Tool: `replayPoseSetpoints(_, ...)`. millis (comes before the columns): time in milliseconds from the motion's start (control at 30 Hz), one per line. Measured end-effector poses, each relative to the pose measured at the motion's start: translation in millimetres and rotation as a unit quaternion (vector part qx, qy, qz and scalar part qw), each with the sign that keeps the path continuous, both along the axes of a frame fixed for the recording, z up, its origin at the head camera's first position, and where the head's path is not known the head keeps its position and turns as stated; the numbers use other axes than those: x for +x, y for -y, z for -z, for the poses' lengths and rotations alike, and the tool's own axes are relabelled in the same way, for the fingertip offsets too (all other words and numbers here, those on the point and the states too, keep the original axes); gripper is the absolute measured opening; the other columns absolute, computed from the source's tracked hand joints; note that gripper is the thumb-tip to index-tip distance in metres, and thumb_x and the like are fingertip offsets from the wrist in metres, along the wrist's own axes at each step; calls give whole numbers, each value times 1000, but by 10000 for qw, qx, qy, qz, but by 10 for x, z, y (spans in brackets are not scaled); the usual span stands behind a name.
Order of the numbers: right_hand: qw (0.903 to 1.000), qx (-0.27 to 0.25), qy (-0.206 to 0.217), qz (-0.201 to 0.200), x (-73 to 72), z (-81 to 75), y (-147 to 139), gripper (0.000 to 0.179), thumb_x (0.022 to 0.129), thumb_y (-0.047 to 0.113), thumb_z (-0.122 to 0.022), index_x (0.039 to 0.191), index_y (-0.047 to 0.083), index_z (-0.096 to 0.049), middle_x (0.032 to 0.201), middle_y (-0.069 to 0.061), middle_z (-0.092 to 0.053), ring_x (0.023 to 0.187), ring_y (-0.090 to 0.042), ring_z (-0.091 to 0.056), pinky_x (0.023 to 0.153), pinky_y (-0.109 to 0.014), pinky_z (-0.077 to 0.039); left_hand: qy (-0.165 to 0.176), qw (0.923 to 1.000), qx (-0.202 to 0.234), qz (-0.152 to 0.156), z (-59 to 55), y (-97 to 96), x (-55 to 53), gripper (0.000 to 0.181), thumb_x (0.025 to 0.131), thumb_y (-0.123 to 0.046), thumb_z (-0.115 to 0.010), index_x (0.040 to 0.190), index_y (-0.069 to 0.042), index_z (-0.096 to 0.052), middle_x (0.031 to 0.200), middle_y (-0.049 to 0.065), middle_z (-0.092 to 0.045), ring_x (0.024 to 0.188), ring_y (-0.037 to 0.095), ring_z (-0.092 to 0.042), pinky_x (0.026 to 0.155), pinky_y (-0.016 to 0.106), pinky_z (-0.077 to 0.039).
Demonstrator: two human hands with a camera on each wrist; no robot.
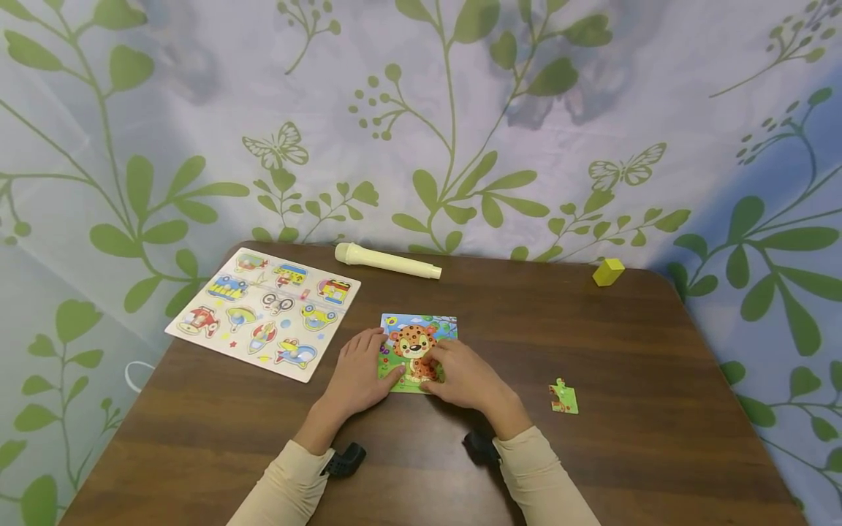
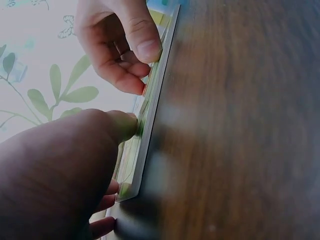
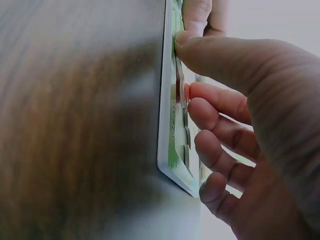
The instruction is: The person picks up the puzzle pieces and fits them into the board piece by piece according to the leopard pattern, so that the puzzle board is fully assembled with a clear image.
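Observation:
A small leopard jigsaw puzzle [image 1: 415, 337] lies on the table between both hands. My left hand [image 1: 358, 371] rests along its left side, the thumb pressing on its lower face and the other fingers at the side edge. From the right, my right hand [image 1: 468, 376] pinches a puzzle piece [image 3: 181, 90] at the lower right of the picture, thumb near the bottom edge. That piece sits slightly raised over the tray in the right wrist view. Most of it is hidden by the fingers. One loose green puzzle piece [image 1: 564, 397] lies to the right of my right hand.
A wooden peg board [image 1: 305, 371] with vehicle pictures lies at the left. A cream toy microphone [image 1: 388, 261] is at the back edge, and a yellow block [image 1: 608, 272] stands at the back right. Behind the brown table [image 1: 631, 453] hangs a leaf-patterned cloth [image 1: 368, 66].

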State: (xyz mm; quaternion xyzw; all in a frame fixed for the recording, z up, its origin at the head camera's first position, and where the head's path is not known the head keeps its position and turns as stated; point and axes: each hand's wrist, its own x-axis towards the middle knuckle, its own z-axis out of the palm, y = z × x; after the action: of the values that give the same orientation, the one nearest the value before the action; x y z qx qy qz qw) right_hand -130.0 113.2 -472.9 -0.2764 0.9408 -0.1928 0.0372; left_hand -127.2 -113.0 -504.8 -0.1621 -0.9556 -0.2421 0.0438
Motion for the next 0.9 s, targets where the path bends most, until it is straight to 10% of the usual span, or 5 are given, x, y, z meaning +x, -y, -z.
replayPoseSetpoints(633, 10000, 13, 15, -7, -3, 6, 10, 28, 90, 32, -79, 112, 14, -78, 109, 0, -76, 113, -25, -66, 101, -43, -53, 245, 9996, 60, -108, -34, -26, 1, 61, 91, -39, -72, 137, -2, -55, 148, 19, -50, 141, 37, -44, 117, 59, -34)
replayPoseSetpoints(900, 9978, -166, 194, 610, 95, -88, -536, 40, 88, 35, -81, 120, 11, -75, 103, 1, -68, 94, -16, -59, 85, -39, -53, 301, 9993, 169, -134, -11, -42, -16, 62, 91, -41, -72, 137, -2, -54, 149, 18, -49, 142, 37, -43, 117, 59, -33)
